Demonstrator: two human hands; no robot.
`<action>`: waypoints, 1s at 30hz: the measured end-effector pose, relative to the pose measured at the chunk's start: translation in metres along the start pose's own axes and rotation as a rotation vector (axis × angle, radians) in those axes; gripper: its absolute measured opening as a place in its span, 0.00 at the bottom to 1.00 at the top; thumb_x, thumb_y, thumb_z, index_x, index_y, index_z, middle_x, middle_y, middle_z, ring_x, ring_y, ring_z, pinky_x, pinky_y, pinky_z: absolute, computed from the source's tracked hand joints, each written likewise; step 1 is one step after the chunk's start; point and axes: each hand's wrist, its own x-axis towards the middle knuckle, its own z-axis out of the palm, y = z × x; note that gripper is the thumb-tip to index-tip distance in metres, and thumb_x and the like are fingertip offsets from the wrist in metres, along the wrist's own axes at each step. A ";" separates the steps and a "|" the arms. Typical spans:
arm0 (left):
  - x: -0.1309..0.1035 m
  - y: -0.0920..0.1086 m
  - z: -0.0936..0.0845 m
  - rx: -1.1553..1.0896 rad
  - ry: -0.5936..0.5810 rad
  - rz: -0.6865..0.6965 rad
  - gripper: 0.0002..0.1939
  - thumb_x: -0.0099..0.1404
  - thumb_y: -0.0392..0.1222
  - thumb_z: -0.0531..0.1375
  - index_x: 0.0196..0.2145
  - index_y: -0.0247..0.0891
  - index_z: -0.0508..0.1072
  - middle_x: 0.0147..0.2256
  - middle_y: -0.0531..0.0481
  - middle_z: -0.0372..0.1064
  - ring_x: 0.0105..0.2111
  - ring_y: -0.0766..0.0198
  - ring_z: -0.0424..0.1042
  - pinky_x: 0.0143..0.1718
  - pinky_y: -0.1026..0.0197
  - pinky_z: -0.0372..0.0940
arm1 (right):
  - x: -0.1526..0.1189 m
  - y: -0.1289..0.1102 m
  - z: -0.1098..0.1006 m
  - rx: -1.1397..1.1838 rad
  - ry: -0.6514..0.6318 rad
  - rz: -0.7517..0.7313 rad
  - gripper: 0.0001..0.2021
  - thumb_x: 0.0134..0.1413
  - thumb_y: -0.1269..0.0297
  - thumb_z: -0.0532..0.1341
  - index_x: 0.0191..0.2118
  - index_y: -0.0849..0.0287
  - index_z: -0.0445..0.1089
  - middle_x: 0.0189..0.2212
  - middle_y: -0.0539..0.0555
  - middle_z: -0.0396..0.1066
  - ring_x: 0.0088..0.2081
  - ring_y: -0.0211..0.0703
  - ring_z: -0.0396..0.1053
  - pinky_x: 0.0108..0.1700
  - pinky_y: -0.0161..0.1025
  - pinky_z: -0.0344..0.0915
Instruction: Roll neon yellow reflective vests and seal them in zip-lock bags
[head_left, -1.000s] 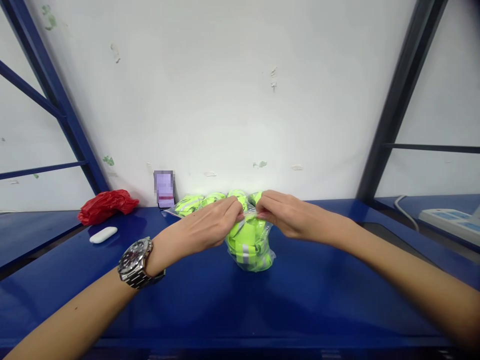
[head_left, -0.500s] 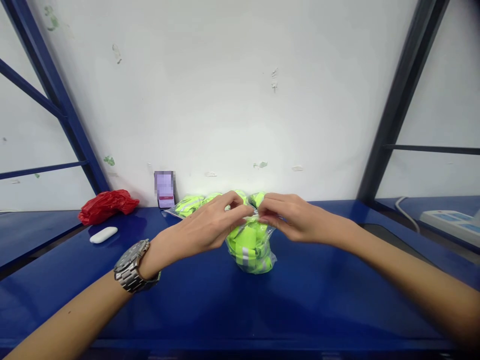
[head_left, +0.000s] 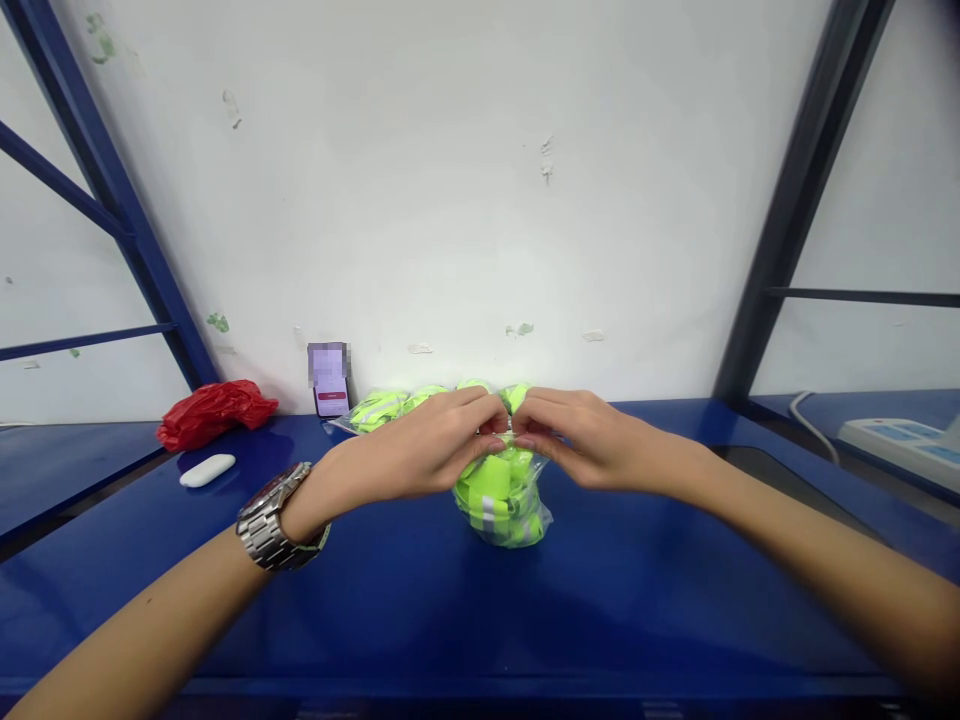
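Observation:
A clear plastic bag (head_left: 499,505) stands on the blue table, holding a folded neon-yellow garment with grey reflective strips. My left hand (head_left: 435,440), with a metal watch (head_left: 277,520) on its wrist, pinches the top edge of the bag between thumb and fingers. From the other side my right hand (head_left: 577,435) pinches the same edge, its fingertips close to the left ones. Behind the hands, several more bagged neon-yellow bundles (head_left: 381,408) lie along the wall, partly hidden.
A phone (head_left: 330,380) leans on the wall at the back left. Left of it lie a red plastic bag (head_left: 217,412) and a white earbud case (head_left: 208,470). A dark flat pad (head_left: 787,490) and a white device with blue keys (head_left: 900,440) are at the right.
My left hand's fingers have closed down onto the bag's top edge and its wrist has turned slightly. The right hand keeps its pinch almost in place.

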 end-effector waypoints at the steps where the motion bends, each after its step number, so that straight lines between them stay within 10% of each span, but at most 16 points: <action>1: 0.001 0.001 -0.001 0.017 -0.018 -0.006 0.03 0.69 0.35 0.51 0.36 0.37 0.62 0.33 0.49 0.64 0.30 0.66 0.62 0.31 0.63 0.58 | 0.000 0.001 0.001 -0.002 0.005 -0.003 0.05 0.62 0.73 0.50 0.35 0.60 0.60 0.29 0.52 0.62 0.28 0.38 0.56 0.30 0.37 0.55; 20: 0.003 0.011 -0.006 0.352 -0.245 0.003 0.06 0.66 0.28 0.49 0.37 0.33 0.63 0.34 0.46 0.62 0.30 0.64 0.60 0.30 0.62 0.56 | -0.002 0.006 0.012 -0.060 0.026 0.051 0.08 0.54 0.80 0.50 0.32 0.59 0.56 0.28 0.51 0.59 0.28 0.37 0.56 0.28 0.35 0.53; 30: 0.003 0.014 0.008 0.789 -0.064 0.137 0.13 0.61 0.20 0.45 0.34 0.31 0.64 0.32 0.43 0.61 0.30 0.60 0.59 0.30 0.59 0.54 | -0.002 0.000 0.008 -0.228 -0.055 0.064 0.09 0.55 0.82 0.49 0.36 0.61 0.57 0.32 0.54 0.58 0.29 0.38 0.54 0.30 0.36 0.54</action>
